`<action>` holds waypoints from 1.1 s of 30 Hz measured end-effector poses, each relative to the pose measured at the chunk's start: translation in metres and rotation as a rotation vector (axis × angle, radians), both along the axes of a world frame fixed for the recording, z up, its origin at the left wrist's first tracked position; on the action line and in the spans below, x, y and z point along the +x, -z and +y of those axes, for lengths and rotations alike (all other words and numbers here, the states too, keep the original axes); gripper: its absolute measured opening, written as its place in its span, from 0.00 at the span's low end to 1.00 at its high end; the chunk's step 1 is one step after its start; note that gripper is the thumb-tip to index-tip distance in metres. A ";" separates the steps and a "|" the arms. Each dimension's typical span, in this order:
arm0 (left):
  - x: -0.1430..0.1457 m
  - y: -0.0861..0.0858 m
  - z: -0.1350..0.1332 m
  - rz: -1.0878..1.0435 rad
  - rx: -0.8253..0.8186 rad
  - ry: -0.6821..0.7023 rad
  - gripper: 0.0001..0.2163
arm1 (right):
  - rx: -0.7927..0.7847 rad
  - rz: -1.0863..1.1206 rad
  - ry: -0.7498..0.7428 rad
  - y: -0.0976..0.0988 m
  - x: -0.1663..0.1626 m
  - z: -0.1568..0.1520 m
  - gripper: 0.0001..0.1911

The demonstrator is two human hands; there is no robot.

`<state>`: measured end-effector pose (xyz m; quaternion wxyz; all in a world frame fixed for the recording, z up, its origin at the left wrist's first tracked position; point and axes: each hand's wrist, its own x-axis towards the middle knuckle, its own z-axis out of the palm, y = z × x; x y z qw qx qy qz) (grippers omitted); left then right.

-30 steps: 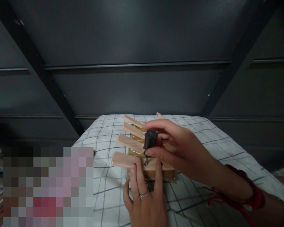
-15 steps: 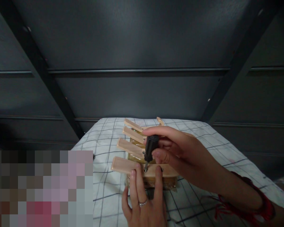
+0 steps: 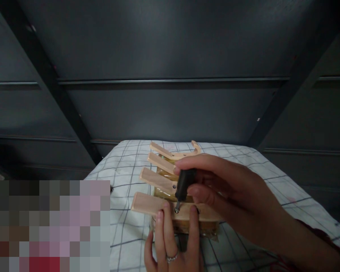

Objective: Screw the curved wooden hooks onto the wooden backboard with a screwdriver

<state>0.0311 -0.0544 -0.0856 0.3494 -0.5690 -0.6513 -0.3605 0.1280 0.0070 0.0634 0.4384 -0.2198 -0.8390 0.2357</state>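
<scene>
My right hand is closed on a small black-handled screwdriver. Its tip meets a screw in the nearest wooden hook piece. My left hand, with a ring on one finger, has its fingers spread and pressed on that piece, on either side of the screw. The piece lies across a yellowish, clear-wrapped block. Behind it, more wooden pieces sit in a row, the farthest with a curved end. My right hand covers part of the row.
A white cloth with dark grid lines covers the surface under the pieces. Dark grey panels with beams stand behind its far edge. A pixelated patch hides the lower left.
The wooden pieces and both hands appear slightly lower and further right, as the view has shifted. The screwdriver tip stays at the same screw, and my left fingers stay on the piece.
</scene>
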 end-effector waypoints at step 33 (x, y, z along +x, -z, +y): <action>-0.002 -0.010 -0.009 0.023 -0.125 0.039 0.26 | 0.056 0.080 0.084 0.006 0.003 0.001 0.12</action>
